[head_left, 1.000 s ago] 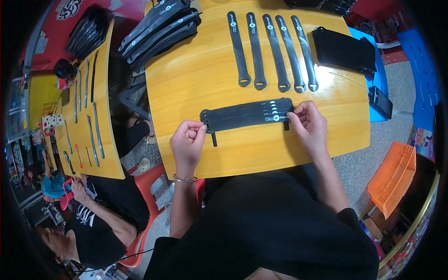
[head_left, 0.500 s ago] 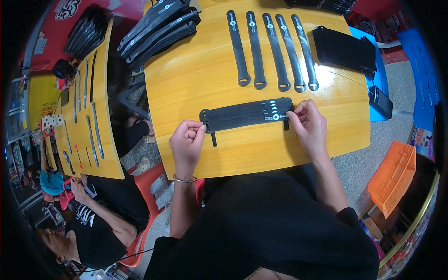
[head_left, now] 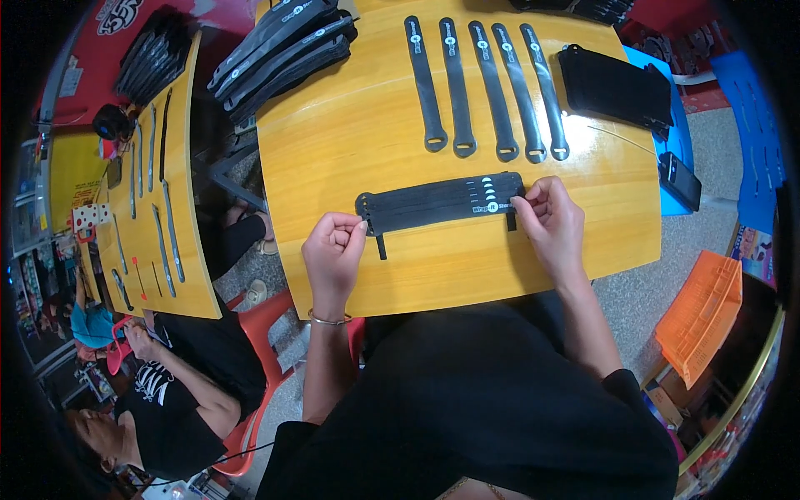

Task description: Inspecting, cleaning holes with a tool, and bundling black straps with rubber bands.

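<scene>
A flat bundle of black straps [head_left: 425,205] with white printing at its right part lies crosswise before me on the yellow table [head_left: 333,167]. My left hand [head_left: 333,254] pinches its left end, where the straps' round loop ends are stacked. At the other end, the thumb and fingers of my right hand [head_left: 552,225] are closed on the bundle's edge. Short black tabs stick out below both ends. Beyond the bundle, several single dark straps [head_left: 458,92] lie side by side, their slotted ends toward me.
A heap of strap bundles [head_left: 283,67] stands far left, a black stack [head_left: 617,90] far right. A black device [head_left: 680,182] rests on a blue surface past the table's right edge. An orange crate [head_left: 700,317] is lower right. At left, a co-worker [head_left: 179,383] sits by another table [head_left: 190,250].
</scene>
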A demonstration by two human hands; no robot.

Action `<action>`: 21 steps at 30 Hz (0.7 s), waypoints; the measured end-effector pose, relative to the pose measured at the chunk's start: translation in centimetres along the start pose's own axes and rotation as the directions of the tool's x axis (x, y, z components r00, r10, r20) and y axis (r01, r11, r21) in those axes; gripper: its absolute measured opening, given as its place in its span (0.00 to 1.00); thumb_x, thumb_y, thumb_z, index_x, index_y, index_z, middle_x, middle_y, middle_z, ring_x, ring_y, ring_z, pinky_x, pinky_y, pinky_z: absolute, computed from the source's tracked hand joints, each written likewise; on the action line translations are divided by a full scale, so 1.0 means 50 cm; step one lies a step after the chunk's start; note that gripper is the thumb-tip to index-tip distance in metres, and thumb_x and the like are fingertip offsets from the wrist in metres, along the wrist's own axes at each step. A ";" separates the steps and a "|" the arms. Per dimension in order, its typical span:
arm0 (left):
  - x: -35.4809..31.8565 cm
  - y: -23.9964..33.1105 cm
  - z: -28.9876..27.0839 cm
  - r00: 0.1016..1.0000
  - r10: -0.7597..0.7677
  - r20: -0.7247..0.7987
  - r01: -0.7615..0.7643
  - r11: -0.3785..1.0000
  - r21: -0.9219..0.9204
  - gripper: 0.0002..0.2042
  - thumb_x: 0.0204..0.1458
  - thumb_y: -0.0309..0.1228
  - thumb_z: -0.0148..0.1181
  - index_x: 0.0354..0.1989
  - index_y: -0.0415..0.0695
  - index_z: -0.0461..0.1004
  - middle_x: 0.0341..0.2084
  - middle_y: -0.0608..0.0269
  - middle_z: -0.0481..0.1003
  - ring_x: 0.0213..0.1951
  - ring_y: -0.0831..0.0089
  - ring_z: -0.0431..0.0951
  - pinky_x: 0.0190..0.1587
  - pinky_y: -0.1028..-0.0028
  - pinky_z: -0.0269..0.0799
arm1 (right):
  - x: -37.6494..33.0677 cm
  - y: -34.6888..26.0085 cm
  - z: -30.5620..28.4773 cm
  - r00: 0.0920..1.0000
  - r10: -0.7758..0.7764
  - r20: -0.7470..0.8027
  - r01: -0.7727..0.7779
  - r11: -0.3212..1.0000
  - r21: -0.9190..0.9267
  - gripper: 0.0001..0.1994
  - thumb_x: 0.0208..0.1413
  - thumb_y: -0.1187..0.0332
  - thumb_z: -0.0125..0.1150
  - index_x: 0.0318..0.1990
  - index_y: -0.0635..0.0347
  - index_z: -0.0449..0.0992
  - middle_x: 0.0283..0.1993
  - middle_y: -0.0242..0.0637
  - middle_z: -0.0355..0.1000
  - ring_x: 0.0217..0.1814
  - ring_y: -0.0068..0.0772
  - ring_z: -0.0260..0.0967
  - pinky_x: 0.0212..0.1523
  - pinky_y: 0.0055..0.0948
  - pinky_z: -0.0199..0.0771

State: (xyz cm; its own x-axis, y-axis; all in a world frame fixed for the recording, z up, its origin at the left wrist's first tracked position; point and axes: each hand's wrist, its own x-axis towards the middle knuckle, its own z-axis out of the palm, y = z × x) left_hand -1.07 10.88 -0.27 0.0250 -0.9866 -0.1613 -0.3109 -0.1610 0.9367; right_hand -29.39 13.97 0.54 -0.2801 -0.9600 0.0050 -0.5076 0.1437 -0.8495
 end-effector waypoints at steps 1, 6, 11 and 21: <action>0.000 0.001 0.000 1.000 0.005 0.003 -0.005 1.000 0.001 0.02 0.51 0.17 0.57 0.31 0.35 0.70 0.20 0.72 0.71 0.20 0.93 0.67 0.21 0.90 0.58 | 0.000 0.000 0.000 1.000 -0.004 -0.003 0.004 1.000 -0.006 0.09 0.49 0.76 0.64 0.31 0.63 0.66 0.22 0.33 0.69 0.24 0.19 0.71 0.24 0.19 0.71; 0.000 -0.002 0.000 1.000 -0.009 -0.004 0.009 1.000 -0.009 0.02 0.51 0.17 0.57 0.30 0.35 0.70 0.20 0.73 0.71 0.19 0.93 0.66 0.21 0.90 0.58 | -0.001 -0.002 0.001 1.000 -0.012 -0.006 0.012 1.000 0.003 0.09 0.49 0.76 0.64 0.31 0.63 0.66 0.23 0.33 0.69 0.24 0.19 0.71 0.24 0.18 0.71; -0.001 -0.002 0.000 1.000 -0.014 -0.003 0.014 1.000 -0.008 0.02 0.51 0.17 0.58 0.30 0.35 0.71 0.19 0.73 0.71 0.19 0.93 0.66 0.21 0.90 0.58 | -0.002 0.000 0.002 1.000 -0.012 -0.004 0.012 1.000 -0.009 0.09 0.49 0.76 0.64 0.31 0.63 0.66 0.23 0.33 0.70 0.24 0.19 0.71 0.23 0.18 0.71; 0.000 -0.009 0.002 1.000 0.014 -0.013 -0.014 1.000 -0.005 0.02 0.51 0.17 0.58 0.30 0.35 0.71 0.19 0.73 0.71 0.19 0.93 0.66 0.21 0.91 0.57 | -0.001 -0.003 0.001 1.000 -0.006 -0.006 0.006 1.000 -0.019 0.10 0.49 0.76 0.64 0.31 0.63 0.66 0.23 0.33 0.70 0.23 0.19 0.71 0.23 0.18 0.70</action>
State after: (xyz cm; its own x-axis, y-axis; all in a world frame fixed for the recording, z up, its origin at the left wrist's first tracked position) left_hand -1.03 10.95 -0.74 0.0331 -0.9891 -0.1438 -0.3066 -0.1469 0.9404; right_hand -29.24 13.97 0.66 -0.2823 -0.9592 0.0131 -0.5245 0.1429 -0.8394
